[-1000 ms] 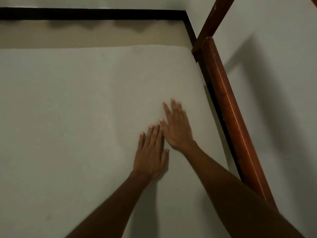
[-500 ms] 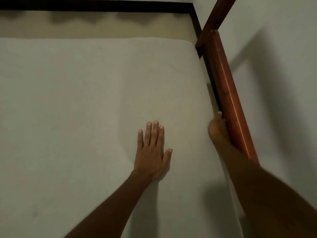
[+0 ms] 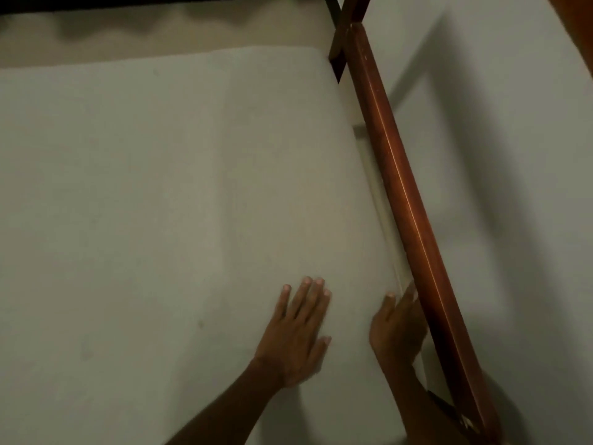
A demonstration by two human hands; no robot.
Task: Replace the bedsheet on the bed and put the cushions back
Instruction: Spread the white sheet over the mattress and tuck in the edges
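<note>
A pale bedsheet lies smooth over the mattress and fills most of the view. My left hand lies flat on it, fingers straight and together, near the right edge. My right hand is at the sheet's right edge, its fingers pushed down into the gap between the mattress and the reddish wooden bed rail. Only the thumb and the back of that hand show; the fingertips are hidden in the gap. No cushions are in view.
The wooden rail runs diagonally from the top middle to the bottom right, with a crossed post at its far end. A pale wall stands right behind the rail. A dark band runs beyond the sheet's far edge.
My right hand left the sheet beside my left hand, went to the right edge, and slid back along the rail gap. My left hand stayed flat on the sheet.
</note>
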